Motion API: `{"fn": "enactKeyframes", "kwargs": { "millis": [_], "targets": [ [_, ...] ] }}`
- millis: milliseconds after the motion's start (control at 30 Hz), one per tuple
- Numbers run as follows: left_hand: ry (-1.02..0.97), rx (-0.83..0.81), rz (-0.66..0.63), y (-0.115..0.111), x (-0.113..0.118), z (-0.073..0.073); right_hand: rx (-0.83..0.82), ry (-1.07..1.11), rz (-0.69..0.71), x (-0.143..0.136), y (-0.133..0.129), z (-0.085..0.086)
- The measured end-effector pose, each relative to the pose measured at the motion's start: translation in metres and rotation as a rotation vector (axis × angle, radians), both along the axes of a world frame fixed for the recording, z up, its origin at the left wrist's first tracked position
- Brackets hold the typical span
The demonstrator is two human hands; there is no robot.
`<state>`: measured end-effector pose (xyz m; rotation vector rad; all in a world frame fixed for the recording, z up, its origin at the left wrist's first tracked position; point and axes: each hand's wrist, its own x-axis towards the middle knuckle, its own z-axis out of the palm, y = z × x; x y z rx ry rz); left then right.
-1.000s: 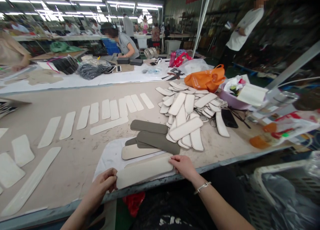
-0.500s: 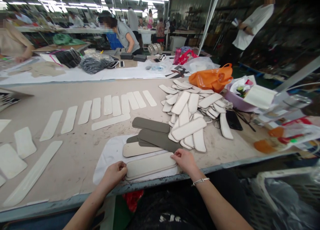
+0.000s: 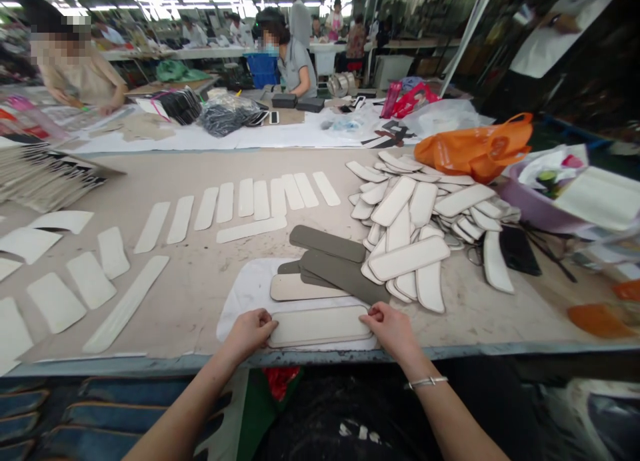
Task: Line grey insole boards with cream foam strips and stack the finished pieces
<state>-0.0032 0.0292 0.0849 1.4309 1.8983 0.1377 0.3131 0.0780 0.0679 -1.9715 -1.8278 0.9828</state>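
My left hand (image 3: 254,333) pinches the left end of a long cream panel (image 3: 320,326) with rounded corners. At its right end, my right hand (image 3: 389,324) has thumb and fingers closed on the edge. The panel lies nearly level over a white cloth (image 3: 239,294) at the table's front edge. Just behind it are another cream panel (image 3: 300,288) and several dark grey panels (image 3: 340,274), partly overlapping. To the right of these rises a loose pile of cream panels with darker edges (image 3: 410,257).
Several flat off-white pieces (image 3: 205,207) are spread over the left and middle of the table (image 3: 185,327). An orange bag (image 3: 465,147), a lilac basin (image 3: 530,201) and a black phone (image 3: 520,251) stand or lie right. A person in grey (image 3: 296,64) works across the table.
My view has swung left, so the table's contents appear farther right. The cream panel has gone from slightly tilted to nearly level, with both hands still at its ends.
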Motion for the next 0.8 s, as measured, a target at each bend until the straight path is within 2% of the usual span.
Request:
{"fn": "enactKeyframes", "kwargs": {
  "millis": [367, 800],
  "targets": [
    [0.046, -0.061, -0.059, 0.0029, -0.0038, -0.0046, -0.065, 0.008, 0.000, -0.0019, -0.0020, 0.0070],
    [0.076, -0.003, 0.000, -0.0002, -0.0054, -0.0069, -0.085, -0.035, 0.019, -0.0026, 0.0015, 0.0020]
  ]
}}
